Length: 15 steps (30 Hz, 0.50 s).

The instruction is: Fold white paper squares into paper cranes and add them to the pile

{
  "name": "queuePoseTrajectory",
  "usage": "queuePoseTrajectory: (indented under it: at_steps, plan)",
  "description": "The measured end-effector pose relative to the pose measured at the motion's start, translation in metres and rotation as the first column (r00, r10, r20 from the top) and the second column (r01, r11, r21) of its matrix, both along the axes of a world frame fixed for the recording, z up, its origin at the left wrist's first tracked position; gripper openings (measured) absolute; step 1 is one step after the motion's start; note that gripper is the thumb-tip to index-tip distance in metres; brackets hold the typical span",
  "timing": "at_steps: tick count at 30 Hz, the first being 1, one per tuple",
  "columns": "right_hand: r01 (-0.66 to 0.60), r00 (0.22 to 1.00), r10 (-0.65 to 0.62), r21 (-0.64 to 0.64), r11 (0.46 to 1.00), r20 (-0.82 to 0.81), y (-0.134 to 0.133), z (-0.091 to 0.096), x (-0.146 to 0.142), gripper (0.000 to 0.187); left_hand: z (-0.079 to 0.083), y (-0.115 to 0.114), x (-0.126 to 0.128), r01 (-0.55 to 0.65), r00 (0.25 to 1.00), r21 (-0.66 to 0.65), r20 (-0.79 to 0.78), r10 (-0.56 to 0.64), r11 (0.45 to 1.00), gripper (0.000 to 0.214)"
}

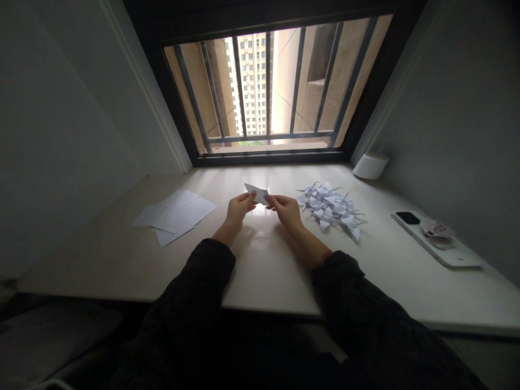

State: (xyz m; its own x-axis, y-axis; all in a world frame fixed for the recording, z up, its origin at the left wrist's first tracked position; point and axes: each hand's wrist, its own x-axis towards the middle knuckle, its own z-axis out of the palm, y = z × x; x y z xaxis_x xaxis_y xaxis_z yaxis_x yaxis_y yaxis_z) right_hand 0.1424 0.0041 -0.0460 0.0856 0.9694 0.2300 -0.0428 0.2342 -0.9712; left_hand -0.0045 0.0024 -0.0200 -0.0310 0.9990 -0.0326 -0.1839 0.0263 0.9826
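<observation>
Between my two hands, above the white sill, is a small folded piece of white paper [257, 192] with a pointed upper left corner. My left hand [239, 210] pinches its left part between thumb and fingers. At its right end, my right hand [286, 209] grips the paper the same way. Just right of my right hand lies a pile of white folded paper cranes [328, 206]. Several flat white paper sheets [182, 212] rest overlapping to the left of my left hand.
A white phone [439, 241] with a round pink grip on its back lies at the right. In the back right corner stands a white cylindrical object [370, 166]. The sill [268, 276] ends at a front edge near me, and a barred window [268, 92] is behind it.
</observation>
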Motion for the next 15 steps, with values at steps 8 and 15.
queuePoseTrajectory:
  at_steps: [8, 15]
  plan:
    - [-0.133, 0.99, 0.127, -0.102, 0.986, -0.065, 0.0, -0.0002, 0.0001, 0.044, -0.0026, 0.0011, 0.0002, -0.007, 1.0, 0.006, -0.013, 0.007, 1.0, 0.041]
    - [-0.156, 0.987, 0.15, -0.112, 0.981, -0.055, -0.003, 0.0039, 0.0004, 0.043, -0.0005, 0.0006, 0.0004, -0.03, 0.999, 0.01, -0.03, 0.031, 0.999, 0.038]
